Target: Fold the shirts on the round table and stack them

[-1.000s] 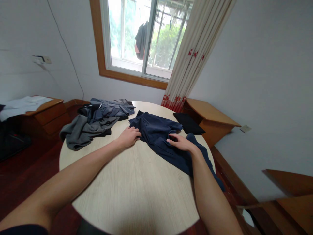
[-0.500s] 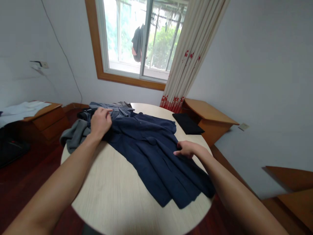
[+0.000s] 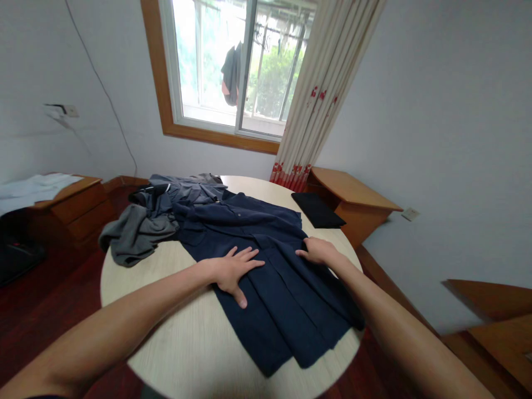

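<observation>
A dark navy garment [image 3: 286, 277] lies spread over the right half of a round, pale wooden table [image 3: 183, 327]. My left hand [image 3: 235, 272] rests on its near left part, fingers spread and palm down. At the garment's right side, my right hand [image 3: 319, 251] has its fingers bent against the cloth; thumb and fingertips meet the fabric, and some fingers are hidden. Bunched grey and blue clothes [image 3: 139, 230] touch the garment's left end.
A folded black cloth [image 3: 318, 210] lies at the table's back right edge. Wooden cabinets [image 3: 353, 194] stand behind it by the curtain [image 3: 320, 100]. White cloth covers a drawer unit [image 3: 87, 205] at the left.
My left hand has moved from the clothes pile toward me and right, onto the navy garment, its fingers now spread. The garment's near edge looks flatter and slightly nearer. My right hand has barely moved.
</observation>
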Demonstrator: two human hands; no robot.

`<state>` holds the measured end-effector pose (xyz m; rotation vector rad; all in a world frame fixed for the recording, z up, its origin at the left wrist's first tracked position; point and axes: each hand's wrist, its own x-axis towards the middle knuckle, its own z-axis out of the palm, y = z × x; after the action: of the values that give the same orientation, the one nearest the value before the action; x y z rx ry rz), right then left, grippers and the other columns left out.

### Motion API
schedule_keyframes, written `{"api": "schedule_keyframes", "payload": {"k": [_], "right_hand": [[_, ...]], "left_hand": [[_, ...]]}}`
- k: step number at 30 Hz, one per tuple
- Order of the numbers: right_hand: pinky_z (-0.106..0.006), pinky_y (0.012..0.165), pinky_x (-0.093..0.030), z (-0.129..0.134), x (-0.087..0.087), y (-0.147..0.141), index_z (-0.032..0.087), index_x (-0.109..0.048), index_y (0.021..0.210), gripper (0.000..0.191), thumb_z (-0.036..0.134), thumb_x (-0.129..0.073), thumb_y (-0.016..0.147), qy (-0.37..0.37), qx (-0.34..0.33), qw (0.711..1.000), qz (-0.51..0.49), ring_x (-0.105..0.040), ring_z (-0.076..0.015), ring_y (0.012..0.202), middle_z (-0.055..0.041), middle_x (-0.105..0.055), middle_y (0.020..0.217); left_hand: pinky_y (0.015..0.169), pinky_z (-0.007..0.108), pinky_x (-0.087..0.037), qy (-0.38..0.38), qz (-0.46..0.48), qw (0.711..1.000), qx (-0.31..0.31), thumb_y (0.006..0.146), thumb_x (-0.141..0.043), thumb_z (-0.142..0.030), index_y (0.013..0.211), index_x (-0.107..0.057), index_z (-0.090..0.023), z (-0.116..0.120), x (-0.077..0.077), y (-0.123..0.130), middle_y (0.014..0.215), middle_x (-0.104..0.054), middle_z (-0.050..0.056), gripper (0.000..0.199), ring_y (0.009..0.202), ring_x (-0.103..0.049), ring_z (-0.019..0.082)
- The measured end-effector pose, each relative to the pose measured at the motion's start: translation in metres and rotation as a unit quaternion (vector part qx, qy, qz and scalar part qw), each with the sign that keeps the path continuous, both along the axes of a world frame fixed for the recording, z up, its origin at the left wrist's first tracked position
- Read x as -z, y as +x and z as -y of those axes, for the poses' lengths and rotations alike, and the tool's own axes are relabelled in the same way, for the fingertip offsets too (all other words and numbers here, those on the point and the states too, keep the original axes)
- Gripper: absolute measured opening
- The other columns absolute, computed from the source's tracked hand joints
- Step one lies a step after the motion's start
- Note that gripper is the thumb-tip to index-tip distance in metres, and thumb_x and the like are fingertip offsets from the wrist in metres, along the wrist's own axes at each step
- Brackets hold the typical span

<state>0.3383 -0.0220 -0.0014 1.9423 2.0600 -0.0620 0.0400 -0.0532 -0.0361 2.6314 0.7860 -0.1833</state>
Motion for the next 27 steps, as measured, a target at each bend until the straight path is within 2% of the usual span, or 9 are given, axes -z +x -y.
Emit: {"api": "schedule_keyframes", "payload": {"k": [3,6,9,11,12,14,17,22,27], "right_hand": [[-0.039,0.083,-0.055,0.006,-0.010,-0.001,0.009,-0.075,0.107,0.045,0.050,-0.064,0.092,-0.056,0.008,0.998,0.028,-0.071,-0.0359,0.104,-0.0234,-0.072,0.114],[-0.036,0.071,-0.056,0.024,-0.022,-0.005,0.009,-0.075,0.087,0.042,0.050,-0.079,0.079,-0.238,0.041,0.970,-0.003,-0.074,-0.0304,0.080,-0.0168,-0.075,0.086],[-0.031,0.061,-0.054,0.028,-0.033,-0.006,0.012,-0.074,0.081,0.040,0.052,-0.078,0.078,-0.373,0.045,0.921,-0.100,-0.069,-0.0215,0.060,-0.0076,-0.070,0.069],[-0.030,0.062,-0.052,0.016,-0.037,-0.004,0.014,-0.074,0.081,0.036,0.049,-0.071,0.085,-0.291,0.014,0.948,-0.125,-0.068,-0.0204,0.060,-0.0069,-0.070,0.069],[-0.030,0.064,-0.052,0.006,-0.037,-0.002,0.015,-0.075,0.083,0.033,0.046,-0.067,0.089,-0.207,-0.001,0.971,-0.123,-0.069,-0.0215,0.065,-0.0082,-0.072,0.072],[-0.031,0.072,-0.052,-0.019,-0.031,0.003,0.016,-0.077,0.091,0.029,0.040,-0.060,0.094,-0.038,-0.014,0.994,-0.103,-0.073,-0.0251,0.081,-0.0113,-0.076,0.088],[-0.034,0.085,-0.052,-0.054,-0.009,0.012,0.019,-0.075,0.115,0.030,0.034,-0.057,0.096,0.089,0.018,0.993,-0.069,-0.069,-0.0293,0.108,-0.0134,-0.074,0.117],[-0.034,0.095,-0.051,-0.079,0.027,0.023,0.016,-0.060,0.140,0.046,0.035,-0.058,0.098,0.117,0.029,0.990,-0.067,-0.065,-0.0289,0.120,-0.0182,-0.062,0.138],[-0.037,0.086,-0.056,-0.070,0.026,0.048,0.010,-0.075,0.111,0.032,0.034,-0.068,0.091,0.054,0.046,0.996,-0.052,-0.072,-0.0317,0.103,-0.0209,-0.071,0.117]], "left_hand": [[0.117,0.072,-0.005,-0.036,-0.091,0.995,0.026,0.039,-0.096,-0.054,0.163,-0.018,-0.020,0.023,-0.011,-0.001,0.168,-0.001,0.022,0.151,0.153,0.001,0.048],[0.119,0.064,-0.022,-0.081,-0.056,0.992,0.078,0.018,-0.100,-0.038,0.155,-0.042,-0.030,0.048,-0.026,-0.006,0.167,-0.023,0.014,0.149,0.151,-0.018,0.050],[0.103,0.043,-0.051,-0.251,0.007,0.954,0.161,0.045,-0.097,-0.044,0.144,-0.057,-0.034,0.044,-0.043,-0.016,0.139,-0.065,0.007,0.107,0.124,-0.062,0.036],[0.092,0.033,-0.055,-0.279,0.077,0.951,0.105,0.075,-0.080,-0.048,0.142,-0.059,-0.027,0.021,-0.052,-0.027,0.119,-0.074,0.006,0.073,0.102,-0.072,0.024],[0.092,0.031,-0.054,-0.222,0.118,0.968,0.026,0.086,-0.070,-0.047,0.138,-0.062,-0.024,0.005,-0.055,-0.033,0.118,-0.074,0.007,0.058,0.101,-0.071,0.022],[0.100,0.035,-0.049,-0.001,0.154,0.972,-0.175,0.096,-0.056,-0.045,0.128,-0.067,-0.021,-0.027,-0.054,-0.048,0.126,-0.070,0.010,0.042,0.114,-0.065,0.025],[0.106,0.045,-0.045,0.222,0.056,0.901,-0.367,0.095,-0.056,-0.046,0.127,-0.067,-0.018,-0.062,-0.043,-0.075,0.136,-0.063,0.016,0.044,0.129,-0.055,0.034],[0.097,0.039,-0.050,0.147,-0.051,0.884,-0.440,0.085,-0.068,-0.041,0.143,-0.056,-0.019,-0.081,-0.025,-0.099,0.138,-0.062,0.016,0.063,0.125,-0.060,0.033],[0.081,0.028,-0.052,0.106,-0.050,0.894,-0.432,0.072,-0.065,-0.016,0.125,-0.069,-0.025,-0.080,-0.028,-0.101,0.116,-0.075,0.008,0.054,0.102,-0.071,0.026]]}}
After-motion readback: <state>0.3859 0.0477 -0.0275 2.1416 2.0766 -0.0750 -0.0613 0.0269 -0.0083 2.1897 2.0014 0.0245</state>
